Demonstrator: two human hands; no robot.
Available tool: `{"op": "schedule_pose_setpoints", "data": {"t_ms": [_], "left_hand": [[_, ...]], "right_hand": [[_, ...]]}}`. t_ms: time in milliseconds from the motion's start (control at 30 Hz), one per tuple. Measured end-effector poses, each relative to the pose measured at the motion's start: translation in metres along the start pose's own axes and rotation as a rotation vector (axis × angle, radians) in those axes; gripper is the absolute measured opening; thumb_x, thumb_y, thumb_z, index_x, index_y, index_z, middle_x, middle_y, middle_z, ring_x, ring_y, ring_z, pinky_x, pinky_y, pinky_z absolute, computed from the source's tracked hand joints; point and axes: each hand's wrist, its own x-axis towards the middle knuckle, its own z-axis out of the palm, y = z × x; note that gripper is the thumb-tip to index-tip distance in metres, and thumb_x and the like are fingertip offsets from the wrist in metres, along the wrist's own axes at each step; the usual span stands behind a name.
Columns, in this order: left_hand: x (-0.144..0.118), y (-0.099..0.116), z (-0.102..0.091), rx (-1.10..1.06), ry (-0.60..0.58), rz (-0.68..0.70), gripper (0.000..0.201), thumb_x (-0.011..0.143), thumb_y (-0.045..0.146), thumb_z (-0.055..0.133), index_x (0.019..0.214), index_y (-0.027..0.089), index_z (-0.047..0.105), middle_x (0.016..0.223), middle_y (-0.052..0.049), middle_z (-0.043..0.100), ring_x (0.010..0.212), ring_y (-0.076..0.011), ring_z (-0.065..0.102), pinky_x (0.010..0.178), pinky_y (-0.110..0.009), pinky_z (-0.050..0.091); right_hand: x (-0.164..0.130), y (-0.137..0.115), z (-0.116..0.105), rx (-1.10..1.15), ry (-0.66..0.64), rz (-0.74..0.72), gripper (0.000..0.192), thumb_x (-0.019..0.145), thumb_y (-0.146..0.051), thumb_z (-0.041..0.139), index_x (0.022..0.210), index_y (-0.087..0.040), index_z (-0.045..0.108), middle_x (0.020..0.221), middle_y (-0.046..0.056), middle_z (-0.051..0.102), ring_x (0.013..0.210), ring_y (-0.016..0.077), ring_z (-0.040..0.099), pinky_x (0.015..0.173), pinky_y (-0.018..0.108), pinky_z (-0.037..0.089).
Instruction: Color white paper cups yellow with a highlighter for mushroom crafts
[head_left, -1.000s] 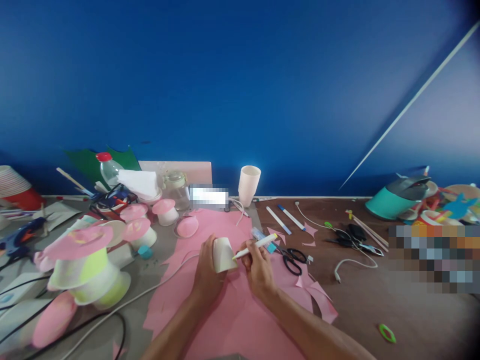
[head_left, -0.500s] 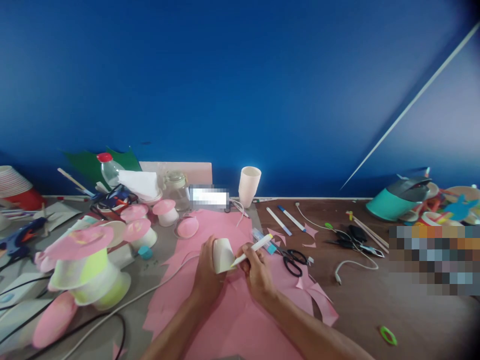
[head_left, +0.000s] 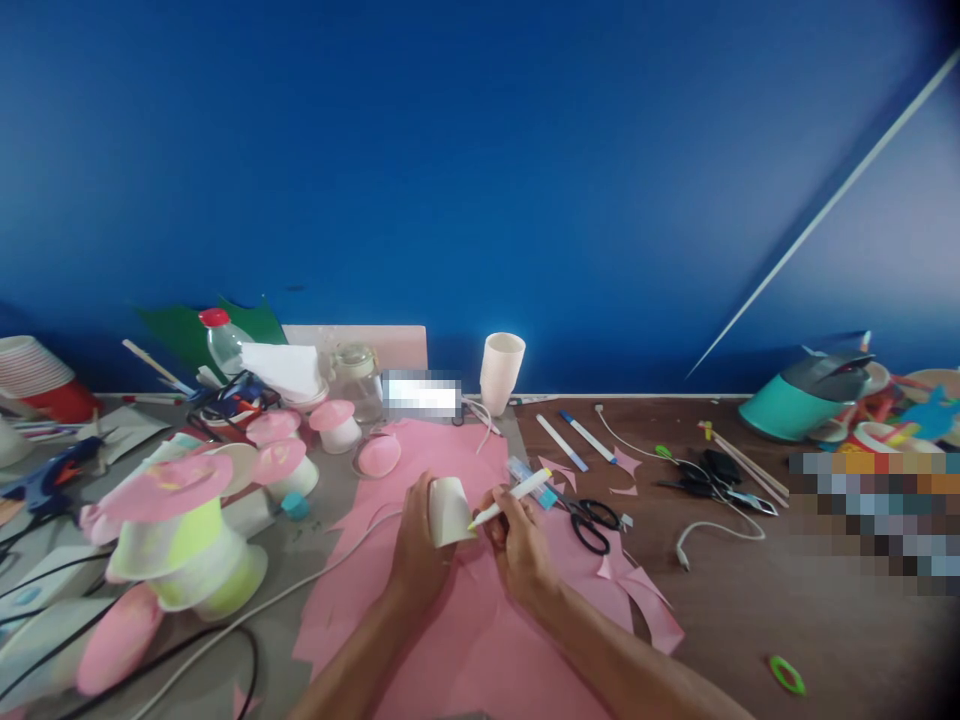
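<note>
My left hand (head_left: 420, 545) is closed around a small white paper cup (head_left: 450, 510), tilted above the pink paper (head_left: 420, 650). In my right hand (head_left: 521, 540) is a white marker (head_left: 514, 498) with a yellow end, gripped like a pen. Its tip points at the cup's right edge, where a little yellow-green shows; whether tip and cup touch I cannot tell. Just right of that hand lie black-handled scissors (head_left: 592, 525) and a clear-and-blue item (head_left: 534, 483).
At the left stand pink-topped cups (head_left: 336, 425), a larger cup figure (head_left: 187, 530) and a glue gun (head_left: 45, 480). Stacked white cups (head_left: 501, 372) stand by the wall. Two markers (head_left: 587, 437), a white cable (head_left: 720, 528) and a teal container (head_left: 787, 405) are on the right.
The marker tip has shifted slightly along the cup's right edge, and the tip shows more clearly apart from the hand. Both hands keep their hold; the whole view has shifted a little.
</note>
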Motion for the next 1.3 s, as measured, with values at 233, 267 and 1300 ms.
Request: {"op": "schedule_pose_setpoints", "data": {"t_ms": [233, 267, 1300], "left_hand": [[-0.0003, -0.0009, -0.0001, -0.036, -0.023, -0.021, 0.069, 0.072, 0.036, 0.066, 0.133, 0.018, 0.040, 0.133, -0.019, 0.053, 0.125, -0.0356, 0.052, 0.104, -0.056, 0.042], [-0.0003, -0.0012, 0.0000, -0.042, -0.024, -0.024, 0.068, 0.072, 0.034, 0.065, 0.133, 0.018, 0.040, 0.134, -0.019, 0.053, 0.126, -0.0356, 0.051, 0.104, -0.056, 0.042], [0.0011, 0.0056, -0.0011, -0.068, 0.013, -0.082, 0.071, 0.066, 0.033, 0.067, 0.130, 0.012, 0.044, 0.130, -0.021, 0.056, 0.122, -0.0355, 0.055, 0.103, -0.053, 0.045]], "right_hand": [[-0.0002, 0.0002, 0.0012, -0.018, 0.008, 0.009, 0.036, 0.073, -0.048, 0.069, 0.050, -0.023, 0.056, 0.040, -0.009, 0.027, 0.043, 0.0096, 0.018, 0.044, 0.026, 0.020], [0.0004, -0.0002, 0.0016, -0.004, 0.013, 0.014, 0.038, 0.072, -0.048, 0.069, 0.048, -0.023, 0.054, 0.040, -0.009, 0.028, 0.043, 0.0096, 0.019, 0.044, 0.026, 0.021], [0.0056, 0.0019, -0.0026, 0.052, -0.012, 0.056, 0.040, 0.073, -0.048, 0.068, 0.047, -0.020, 0.056, 0.036, -0.009, 0.030, 0.038, 0.0075, 0.025, 0.042, 0.025, 0.024]]}}
